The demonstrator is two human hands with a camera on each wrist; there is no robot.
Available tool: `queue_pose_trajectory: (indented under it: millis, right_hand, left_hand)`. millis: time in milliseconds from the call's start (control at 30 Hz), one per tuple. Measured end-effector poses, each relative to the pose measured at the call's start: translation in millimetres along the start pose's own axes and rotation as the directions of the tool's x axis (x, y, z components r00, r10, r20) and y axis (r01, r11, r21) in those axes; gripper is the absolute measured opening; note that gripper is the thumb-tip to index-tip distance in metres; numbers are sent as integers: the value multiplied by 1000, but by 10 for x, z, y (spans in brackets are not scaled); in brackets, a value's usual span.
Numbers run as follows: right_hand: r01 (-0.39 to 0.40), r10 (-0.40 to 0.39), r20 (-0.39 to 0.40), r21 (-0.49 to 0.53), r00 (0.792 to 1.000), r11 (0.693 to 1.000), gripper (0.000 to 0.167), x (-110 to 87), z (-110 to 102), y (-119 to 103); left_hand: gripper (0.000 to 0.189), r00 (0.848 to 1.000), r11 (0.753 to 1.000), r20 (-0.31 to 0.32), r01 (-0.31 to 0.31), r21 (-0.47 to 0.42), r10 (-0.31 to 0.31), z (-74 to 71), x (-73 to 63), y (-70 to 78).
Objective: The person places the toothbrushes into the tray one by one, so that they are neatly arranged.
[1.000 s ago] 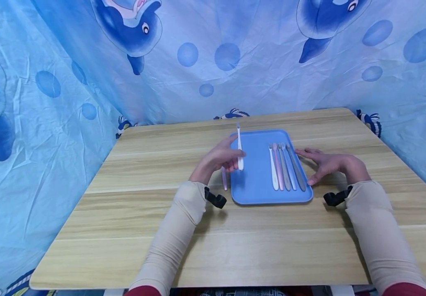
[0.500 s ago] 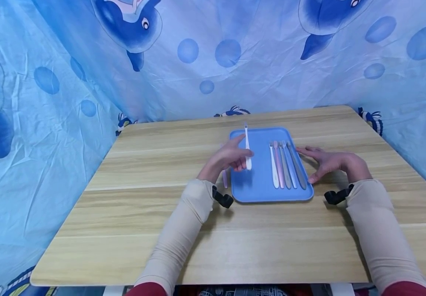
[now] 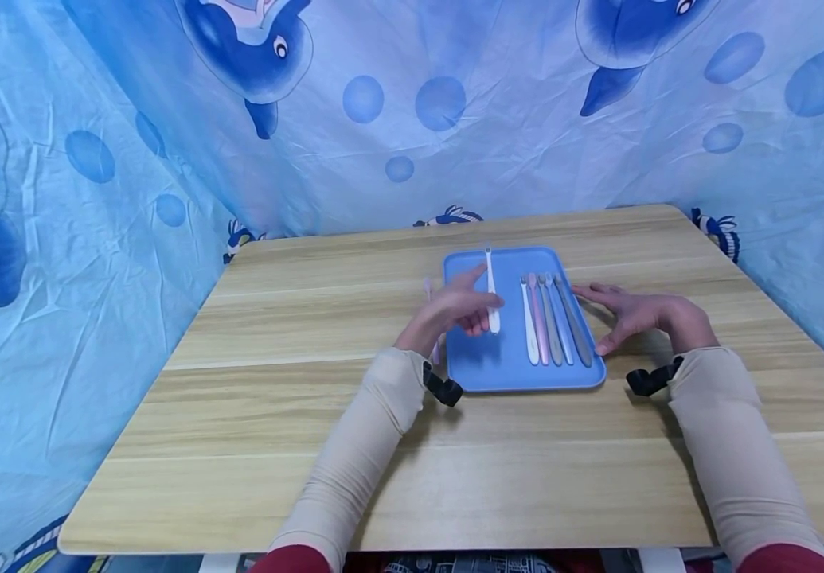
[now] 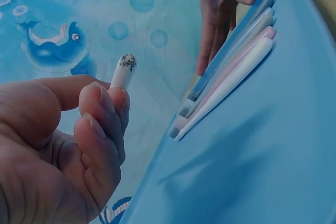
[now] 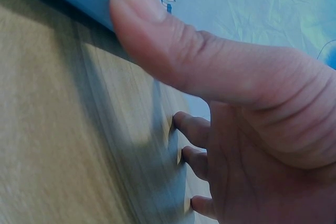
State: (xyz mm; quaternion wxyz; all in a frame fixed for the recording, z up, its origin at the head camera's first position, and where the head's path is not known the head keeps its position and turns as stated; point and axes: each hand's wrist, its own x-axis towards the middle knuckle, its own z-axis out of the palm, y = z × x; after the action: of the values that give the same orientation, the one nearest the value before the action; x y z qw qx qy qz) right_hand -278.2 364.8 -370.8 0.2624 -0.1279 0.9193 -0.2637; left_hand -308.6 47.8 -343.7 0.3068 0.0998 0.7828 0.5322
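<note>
My left hand (image 3: 454,306) pinches a white toothbrush (image 3: 492,290) above the left part of a blue tray (image 3: 497,378), its bristle head pointing away from me. In the left wrist view the speckled handle end of that toothbrush (image 4: 125,69) sticks out past the curled fingers. On the tray's right half several toothbrushes lie side by side: a white one (image 3: 529,334), a pink one (image 3: 539,322), and grey and blue ones. At the tray's right edge my right hand (image 3: 644,318) has its fingers spread, with the thumb touching the rim.
A pink toothbrush (image 3: 435,350) lies on the wooden table (image 3: 297,382) left of the tray, partly hidden behind my left hand. A blue curtain (image 3: 397,207) with dolphins hangs behind the table.
The left hand has moved right with the white toothbrush, from the tray's left edge to further over the tray. My right hand stays at the rim.
</note>
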Motion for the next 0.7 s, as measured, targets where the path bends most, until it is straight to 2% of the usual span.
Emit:
queue_pose_trajectory:
  millis: [433,700]
  right_hand:
    - [-2,2,0,-11,1000,1000,125,8,-8,-2]
    - [4,-4,-3,-12,1000,1000,124,14,-5,6]
  left_hand:
    - [89,1000,1000,16,11,-11,-11,151,115,-20]
    - [88,999,999,33,41,12,-42,200,178,-68]
